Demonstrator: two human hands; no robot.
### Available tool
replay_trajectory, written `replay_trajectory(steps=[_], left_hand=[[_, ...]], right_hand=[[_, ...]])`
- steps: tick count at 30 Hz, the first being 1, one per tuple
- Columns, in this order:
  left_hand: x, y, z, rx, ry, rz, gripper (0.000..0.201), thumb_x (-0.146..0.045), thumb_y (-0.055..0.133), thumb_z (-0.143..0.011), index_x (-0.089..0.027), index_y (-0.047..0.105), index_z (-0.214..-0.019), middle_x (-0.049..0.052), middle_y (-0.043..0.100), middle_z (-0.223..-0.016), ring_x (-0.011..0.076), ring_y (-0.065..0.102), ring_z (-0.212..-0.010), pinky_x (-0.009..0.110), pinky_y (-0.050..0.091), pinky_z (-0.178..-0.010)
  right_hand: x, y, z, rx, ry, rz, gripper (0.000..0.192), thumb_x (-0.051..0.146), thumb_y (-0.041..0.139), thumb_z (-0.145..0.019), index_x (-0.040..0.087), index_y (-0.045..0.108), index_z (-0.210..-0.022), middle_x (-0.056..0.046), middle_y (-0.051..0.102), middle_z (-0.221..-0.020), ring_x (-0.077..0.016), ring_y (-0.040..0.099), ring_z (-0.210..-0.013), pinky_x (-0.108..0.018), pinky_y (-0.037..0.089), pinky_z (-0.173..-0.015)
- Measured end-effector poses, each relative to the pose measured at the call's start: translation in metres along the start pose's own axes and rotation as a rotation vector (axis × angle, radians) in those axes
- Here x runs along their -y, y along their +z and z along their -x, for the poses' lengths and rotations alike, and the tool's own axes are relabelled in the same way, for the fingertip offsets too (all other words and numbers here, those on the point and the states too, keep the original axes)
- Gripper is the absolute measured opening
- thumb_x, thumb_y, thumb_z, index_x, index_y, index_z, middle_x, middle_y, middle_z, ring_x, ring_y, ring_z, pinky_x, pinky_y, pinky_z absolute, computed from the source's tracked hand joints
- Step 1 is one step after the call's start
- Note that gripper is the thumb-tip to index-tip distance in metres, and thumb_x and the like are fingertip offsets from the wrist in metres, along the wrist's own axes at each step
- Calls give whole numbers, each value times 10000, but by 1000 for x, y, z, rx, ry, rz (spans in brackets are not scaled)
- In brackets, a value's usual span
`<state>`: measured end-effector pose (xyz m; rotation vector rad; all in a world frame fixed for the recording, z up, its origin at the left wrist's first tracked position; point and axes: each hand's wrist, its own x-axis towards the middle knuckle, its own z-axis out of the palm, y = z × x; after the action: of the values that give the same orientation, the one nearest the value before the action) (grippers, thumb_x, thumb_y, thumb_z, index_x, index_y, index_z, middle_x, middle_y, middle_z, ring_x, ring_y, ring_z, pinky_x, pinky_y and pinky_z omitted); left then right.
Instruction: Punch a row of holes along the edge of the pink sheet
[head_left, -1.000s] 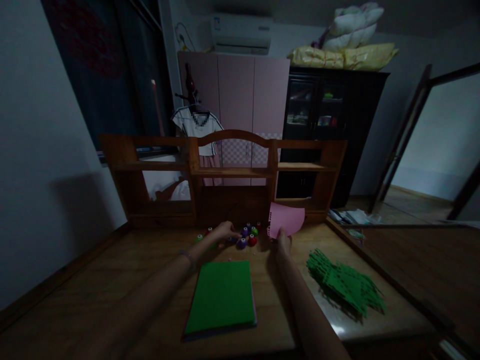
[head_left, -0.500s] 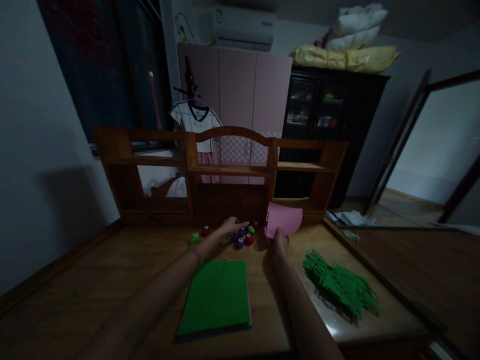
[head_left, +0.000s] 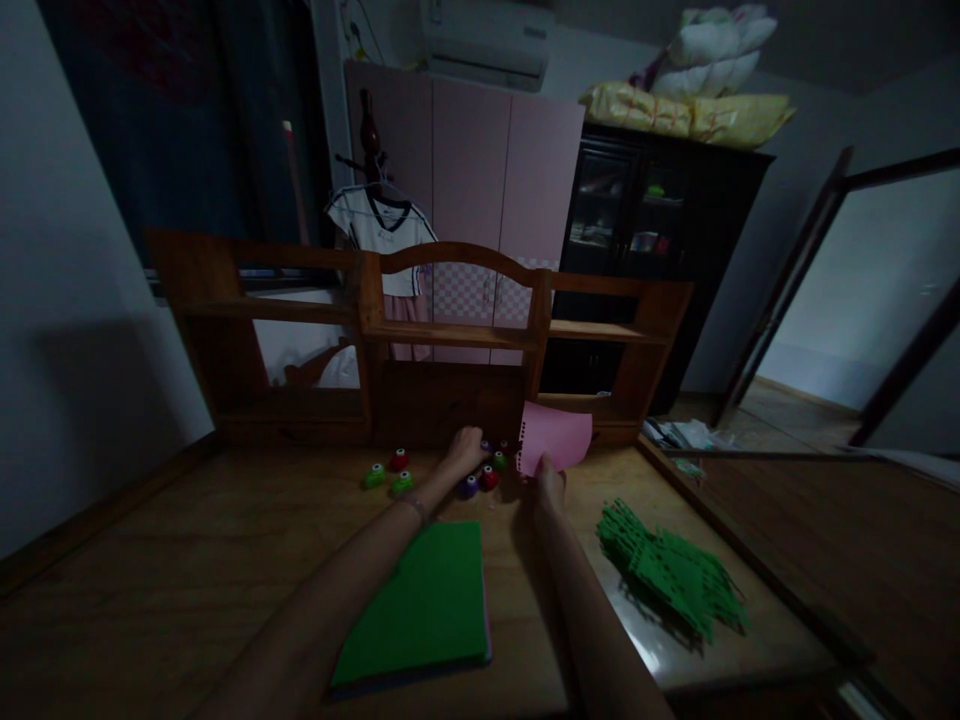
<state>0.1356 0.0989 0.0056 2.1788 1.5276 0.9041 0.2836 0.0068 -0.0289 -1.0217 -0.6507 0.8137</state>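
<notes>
My right hand [head_left: 551, 482] pinches the lower edge of a pink sheet of paper [head_left: 556, 438], which is held up off the desk with a row of notches along its left edge. My left hand [head_left: 466, 450] reaches to the back of the desk with its fingers curled closed; whatever lies in them is hidden. Close by its fingers are small coloured pieces that look like craft punches: a purple one [head_left: 469, 487], a red one [head_left: 489, 478] and a green one [head_left: 499, 460]. Left of my wrist stand another red punch [head_left: 400, 459] and two green punches [head_left: 375, 476].
A stack of paper with a green top sheet [head_left: 427, 605] lies in front, partly under my left forearm. Cut green paper pieces [head_left: 671, 570] are heaped at the right. A wooden shelf unit [head_left: 450, 335] borders the desk's back, and a raised edge [head_left: 709, 510] its right side.
My left hand's fingers have gone from stretched out to curled in. A green punch now shows left of my left wrist. The view has shifted slightly; the pink paper stays in my right hand.
</notes>
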Motion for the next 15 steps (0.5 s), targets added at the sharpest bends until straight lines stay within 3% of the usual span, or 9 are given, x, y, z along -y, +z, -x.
replay_trajectory(steps=[4, 7, 11, 15], left_hand=[[12, -22, 5, -189, -41, 201, 246, -339, 724, -648, -152, 609, -759, 87, 653, -806, 214, 612, -805, 289, 441, -722], [26, -39, 17, -288, -134, 642, 326, -360, 761, -626, -147, 587, -802, 67, 660, -793, 185, 629, -755, 292, 476, -719], [46, -64, 44, -209, -211, 1213, 426, -236, 809, -594, -128, 553, -918, 71, 668, -795, 166, 657, -698, 329, 522, -747], [53, -87, 78, -95, -132, 1393, 560, -203, 798, -626, -157, 545, -1124, 64, 671, -858, 158, 665, -745, 317, 532, -788]], right_hand=[[8, 4, 5, -140, 77, -50, 321, 426, 529, -759, 153, 587, -918, -32, 649, -610, -191, 611, -533, -264, 461, -438], [16, 8, 11, -168, 138, -84, 257, 373, 559, -731, 143, 590, -842, -28, 631, -578, -167, 564, -457, -250, 437, -399], [24, 13, 15, -147, 115, -38, 251, 329, 610, -667, 126, 615, -814, -61, 670, -678, -195, 614, -583, -244, 458, -446], [27, 20, 22, -12, 53, 152, 339, 348, 681, -597, 116, 633, -839, -79, 687, -773, -247, 638, -743, -274, 490, -541]])
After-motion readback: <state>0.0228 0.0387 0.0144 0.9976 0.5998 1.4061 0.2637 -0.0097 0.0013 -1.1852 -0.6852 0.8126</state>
